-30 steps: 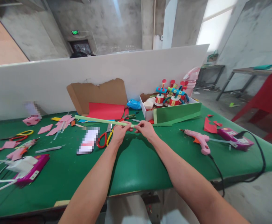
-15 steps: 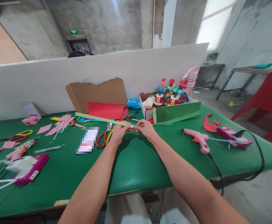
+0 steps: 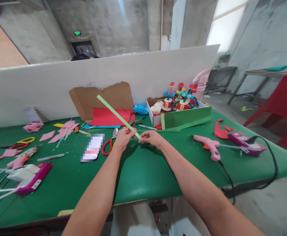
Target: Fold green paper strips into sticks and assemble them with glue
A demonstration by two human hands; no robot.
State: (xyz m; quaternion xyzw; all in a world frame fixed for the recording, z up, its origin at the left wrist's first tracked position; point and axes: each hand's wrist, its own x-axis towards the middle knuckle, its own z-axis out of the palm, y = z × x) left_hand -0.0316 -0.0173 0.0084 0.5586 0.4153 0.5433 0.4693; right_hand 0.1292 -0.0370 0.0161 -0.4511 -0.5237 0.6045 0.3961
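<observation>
A long, light-green paper strip [image 3: 115, 113] slants from upper left down to my fingers, above the green table. Near its lower end my left hand [image 3: 125, 137] pinches the strip between thumb and fingers. My right hand [image 3: 151, 137] is closed on the strip's very tip, just to the right of the left hand. Scissors with red and yellow handles [image 3: 107, 147] lie beside my left wrist, partly hidden by it. A phone [image 3: 93, 148] with a blurred screen is to their left. Red paper sheets [image 3: 112, 116] lie behind my left hand.
An open white box [image 3: 155, 114] holds paper-cup robot figures [image 3: 169, 98]. A pink glue gun [image 3: 209, 146] and a purple power strip [image 3: 247, 144] lie on the right. Pink paper pieces [image 3: 67, 129] and another glue gun [image 3: 22, 159] are on the left. A white partition [image 3: 47, 85] stands behind.
The strip's far end has swung upward and to the right, so it now slants more steeply. Both hands have stayed close together, with the right one slightly lower.
</observation>
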